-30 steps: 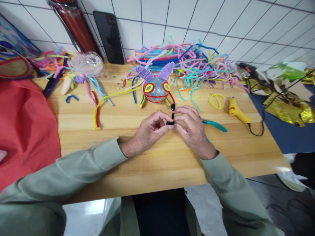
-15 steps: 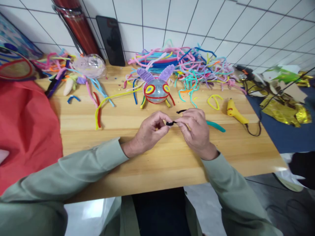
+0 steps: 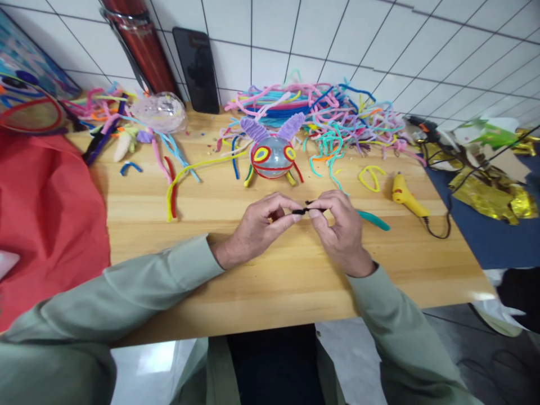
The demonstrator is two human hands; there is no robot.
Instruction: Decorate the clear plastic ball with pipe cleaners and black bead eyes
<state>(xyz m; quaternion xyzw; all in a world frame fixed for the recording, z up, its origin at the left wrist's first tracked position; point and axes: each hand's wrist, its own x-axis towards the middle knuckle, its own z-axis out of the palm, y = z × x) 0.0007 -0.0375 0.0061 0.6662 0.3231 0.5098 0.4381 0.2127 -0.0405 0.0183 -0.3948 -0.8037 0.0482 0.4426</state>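
Observation:
Between my hands is a short black pipe cleaner (image 3: 300, 212), partly covered by my fingers. My left hand (image 3: 264, 229) pinches its rolled end between thumb and forefinger. My right hand (image 3: 338, 229) pinches the other part close by, and a black tip shows above the fingers. Beyond them stands a clear ball figure (image 3: 273, 163) with purple pipe-cleaner ears, yellow and red ringed eyes, a red mouth line and short legs. Under and beside my right hand lies a teal curved piece (image 3: 373, 220).
A yellow glue gun (image 3: 407, 197) with a black cord lies at the right. Heaped pipe cleaners (image 3: 324, 112) line the wall. A phone (image 3: 196, 70) leans near a red flask (image 3: 145, 48). Red cloth (image 3: 50, 225) covers the left side; gold foil (image 3: 485, 191) lies far right.
The black pipe cleaner's coiled end has turned in my left fingers, and its free tail has drawn in toward my right hand. The view has shifted slightly.

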